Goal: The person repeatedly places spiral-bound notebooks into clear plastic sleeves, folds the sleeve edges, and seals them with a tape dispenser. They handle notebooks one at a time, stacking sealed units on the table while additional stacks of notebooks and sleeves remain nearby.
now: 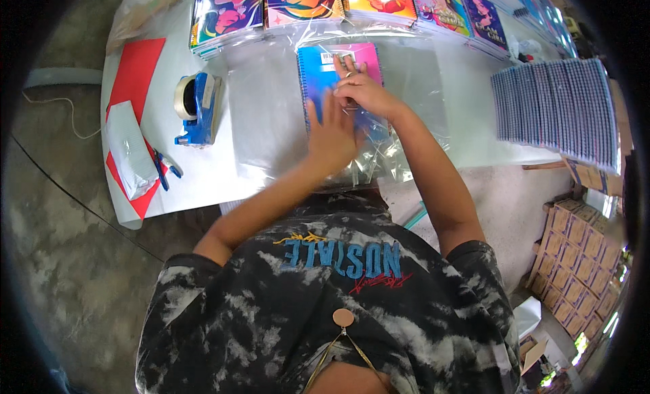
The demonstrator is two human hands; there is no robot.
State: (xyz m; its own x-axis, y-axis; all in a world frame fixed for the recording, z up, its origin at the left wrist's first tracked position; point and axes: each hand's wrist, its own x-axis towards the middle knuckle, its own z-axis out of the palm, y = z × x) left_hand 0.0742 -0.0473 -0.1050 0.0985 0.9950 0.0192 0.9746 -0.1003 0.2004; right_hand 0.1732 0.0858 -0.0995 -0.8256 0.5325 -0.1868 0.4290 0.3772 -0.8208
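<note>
A spiral notebook [315, 72] with a blue and pink cover lies in front of me, its coil along the left edge and a white label near its top. My right hand [365, 92] rests on the cover, fingers stretched toward the top and a ring on one of them. Just below and left, my left hand [333, 138] is over the notebook's lower part, smeared by motion, its fingers outstretched and apart. Clear plastic film [264, 116] spreads around and beneath the notebook, crumpling near the table's front edge. Whether the film also covers the notebook, I cannot tell.
Piles of colourful illustrated notebooks [303, 4] line the far side. A blue tape dispenser [205, 109] stands left, near a white packet [131, 150], red sheets [137, 69] and a blue-handled cutting tool [164, 167]. Right are a tall notebook stack [555, 109] and stacked cartons [575, 258].
</note>
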